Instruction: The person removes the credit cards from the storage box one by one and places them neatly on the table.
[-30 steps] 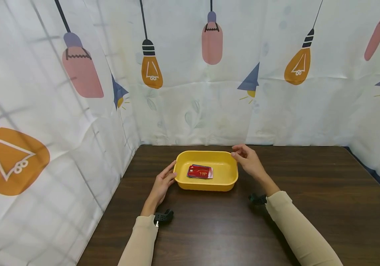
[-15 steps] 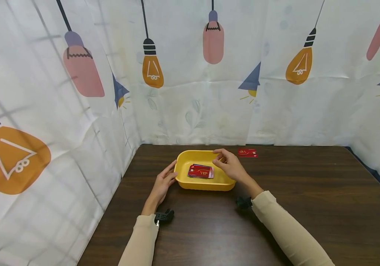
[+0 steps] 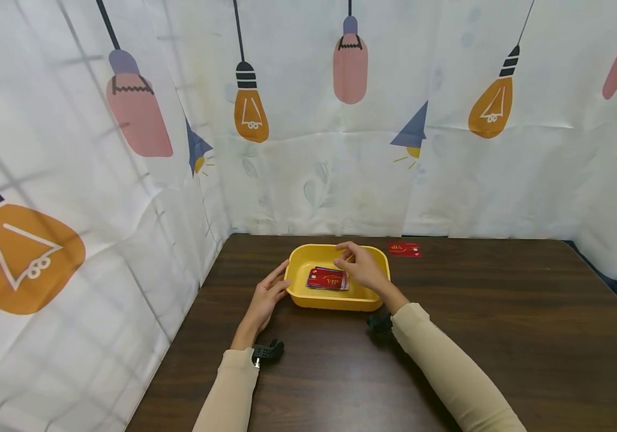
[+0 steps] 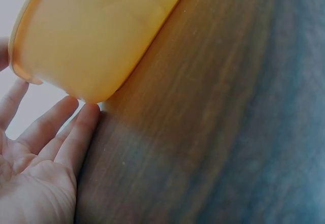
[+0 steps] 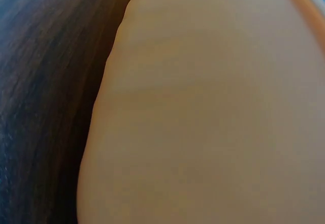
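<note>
"Where's the red-topped rectangular card stack [image 3: 328, 278]?"

"Inside the yellow plastic tray [image 3: 335, 303], long axis left-to-right, just left of the nearer right hand [image 3: 362, 267], loosely bent, seemingly unladen; the left hand [image 3: 261, 303] touches the tray, fingers straight."

The box [image 3: 335, 302] sits near the table's [image 3: 503, 312] back edge, left of the middle, with a card pile [image 3: 327, 278] inside. A loose card [image 3: 404, 249] lies to its right, by that edge. The left hand [image 3: 263, 300] touches the box's left end; the right hand [image 3: 364, 267] is over its right half.
</note>
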